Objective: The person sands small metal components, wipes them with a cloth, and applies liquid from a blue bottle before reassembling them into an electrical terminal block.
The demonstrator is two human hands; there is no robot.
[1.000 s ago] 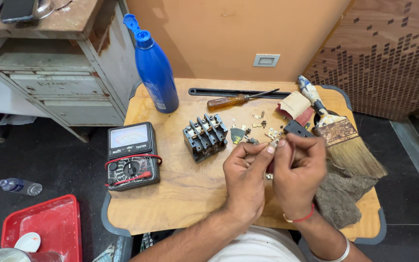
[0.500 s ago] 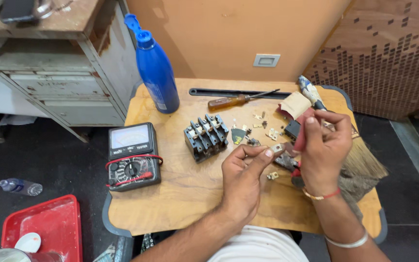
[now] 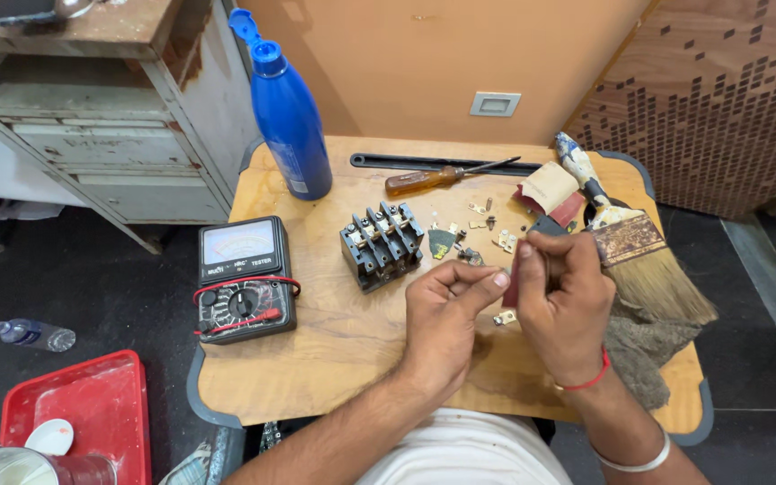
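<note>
Worktop (image 3: 316, 359) is carrying everything, tools parked round the rim so the centre stays free. Blue bottle (image 3: 287, 117) is standing upright at the back left, meter (image 3: 244, 278) lying face up on the left, brush (image 3: 626, 235) lying on the right. Contactor (image 3: 381, 242) is sitting mid-worktop, small metal bits (image 3: 494, 224) scattered just beside it. I'm holding both hands raised over the worktop, likely for a closer look. My right hand (image 3: 560, 296) is pinching a dark red strip (image 3: 513, 286) upright. My left hand (image 3: 446, 316) is curled, thumb and fingers pressed together beside the strip; can't tell what's in them.

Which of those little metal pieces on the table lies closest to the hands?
The small metal piece lying alone just below the right hand; the others are scattered farther back, beyond the hands, near the black terminal block.
</note>
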